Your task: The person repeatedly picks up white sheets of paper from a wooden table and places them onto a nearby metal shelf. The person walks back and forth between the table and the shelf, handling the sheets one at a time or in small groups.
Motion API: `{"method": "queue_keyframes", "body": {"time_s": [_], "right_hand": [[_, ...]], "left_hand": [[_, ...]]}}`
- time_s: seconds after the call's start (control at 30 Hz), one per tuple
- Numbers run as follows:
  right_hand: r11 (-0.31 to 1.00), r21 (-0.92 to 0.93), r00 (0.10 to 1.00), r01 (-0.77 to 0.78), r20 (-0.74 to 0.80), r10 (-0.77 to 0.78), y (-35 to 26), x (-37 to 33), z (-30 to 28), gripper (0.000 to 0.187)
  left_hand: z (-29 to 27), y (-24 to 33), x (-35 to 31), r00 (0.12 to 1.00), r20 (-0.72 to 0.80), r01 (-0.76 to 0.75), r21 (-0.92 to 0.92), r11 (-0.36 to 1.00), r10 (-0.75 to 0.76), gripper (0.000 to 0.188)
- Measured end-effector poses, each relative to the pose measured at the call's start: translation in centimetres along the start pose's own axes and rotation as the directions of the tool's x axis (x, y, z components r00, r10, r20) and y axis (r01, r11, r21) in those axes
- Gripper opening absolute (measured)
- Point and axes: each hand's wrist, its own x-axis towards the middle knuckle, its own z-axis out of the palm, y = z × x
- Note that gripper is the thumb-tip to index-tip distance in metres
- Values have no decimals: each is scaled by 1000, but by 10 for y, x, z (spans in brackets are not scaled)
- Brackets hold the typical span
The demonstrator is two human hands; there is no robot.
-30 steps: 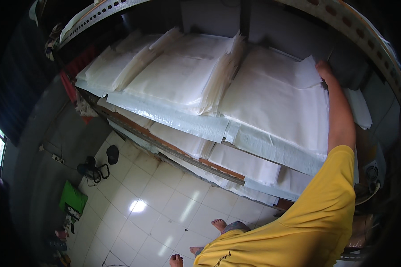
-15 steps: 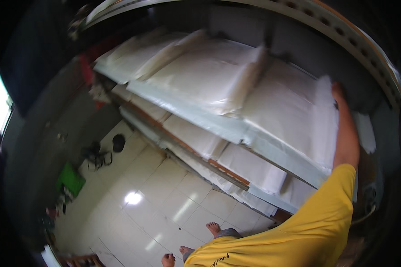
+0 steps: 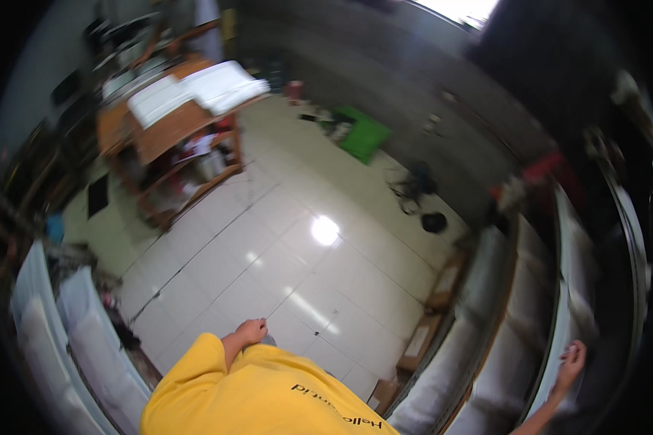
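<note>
My right hand [image 3: 573, 359] is at the shelf rack on the right, over the edge of a tier holding white sheet-like stacks [image 3: 572, 290]. Its fingers are slightly bent and apart, and no object shows in them. Whether the fingertips touch the stack I cannot tell. My left hand [image 3: 251, 331] hangs near my body above the tiled floor [image 3: 225, 254], its fingers curled in loosely and nothing visible in it.
Ahead on the left stands a wooden table [image 3: 174, 134] bearing white stacks [image 3: 228, 85]. More white stacks [image 3: 43, 348] line the left side. Cardboard boxes [image 3: 417, 341] sit beneath the right rack. Near the far wall lie a green item [image 3: 363, 138] and a dark round object [image 3: 433, 222].
My view has swung left, away from the rack to the room and table. My right hand has come away from the far end of the upper tier's stacks.
</note>
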Motion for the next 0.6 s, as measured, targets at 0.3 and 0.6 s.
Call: {"method": "queue_keyframes", "body": {"time_s": [0.3,0.6], "right_hand": [[756,120,510,-643,804,305,-79,-221,577,13],[984,-136,-156,-117,981,117,-240,-387,782,21]], "left_hand": [[-139,-112,3,889,-394,76,-375,924,-234,31],[-260,-118,2,650,-658,-121,-582,804,-379,23]]}}
